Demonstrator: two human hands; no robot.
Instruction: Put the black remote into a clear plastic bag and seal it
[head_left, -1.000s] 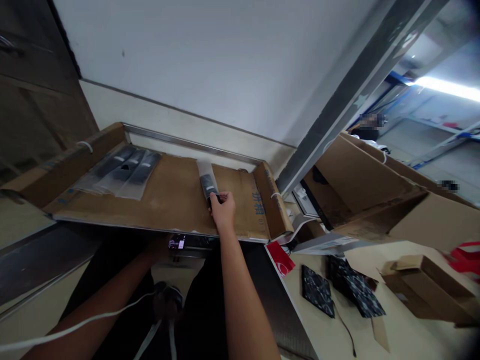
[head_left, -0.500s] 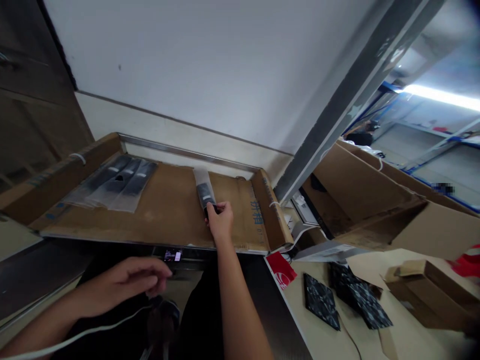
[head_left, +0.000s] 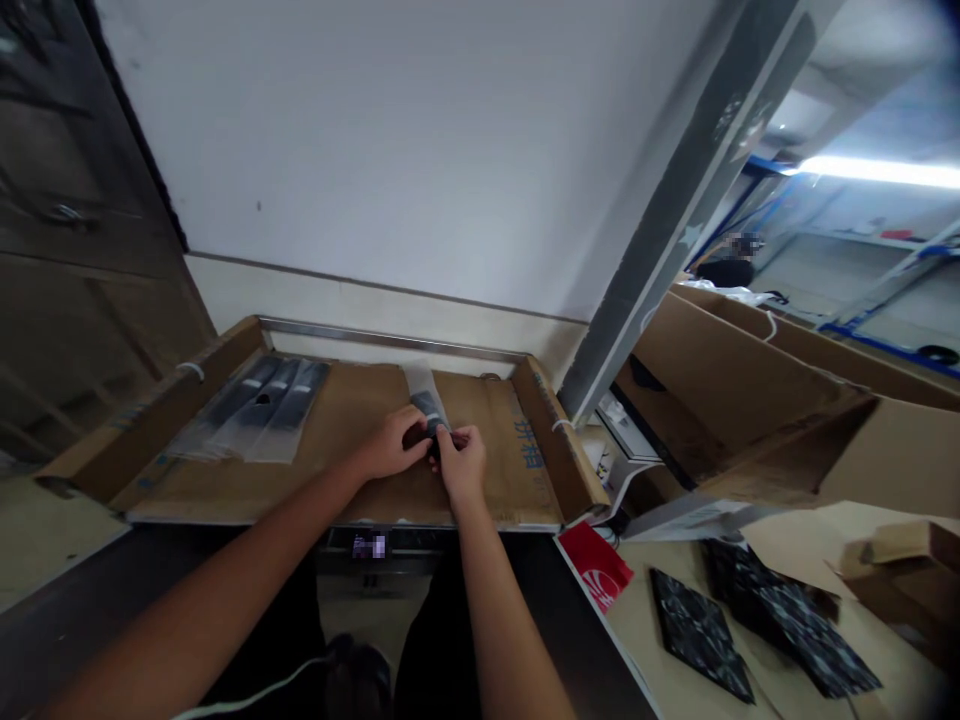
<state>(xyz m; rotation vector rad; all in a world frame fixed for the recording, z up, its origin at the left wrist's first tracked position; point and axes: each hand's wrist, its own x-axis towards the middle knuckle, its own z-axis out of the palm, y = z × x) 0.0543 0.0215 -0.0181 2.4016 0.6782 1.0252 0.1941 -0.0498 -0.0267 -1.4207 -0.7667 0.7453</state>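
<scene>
A dark flat item in a clear plastic sleeve (head_left: pixel 425 402) lies over the cardboard-lined tray (head_left: pixel 349 420) in front of me. My left hand (head_left: pixel 394 443) pinches its near end from the left, fingers closed. From the right, my right hand (head_left: pixel 463 464) grips the same end, thumb on top. The fingers cover the near part of the item. Several similar dark items in clear sleeves (head_left: pixel 259 408) lie side by side, partly overlapping, at the tray's left end.
Cardboard walls (head_left: pixel 559 430) edge the tray, with a white wall behind. To the right stand a grey post (head_left: pixel 660 200) and a large open carton (head_left: pixel 750 390). Lower right are a red packet (head_left: pixel 596 565) and dark patterned packs (head_left: pixel 701 630). A person (head_left: pixel 731 265) is far back.
My left hand has come up from below the tray's front edge to the sleeved item. My right hand has kept its hold on it. The camera view has shifted slightly.
</scene>
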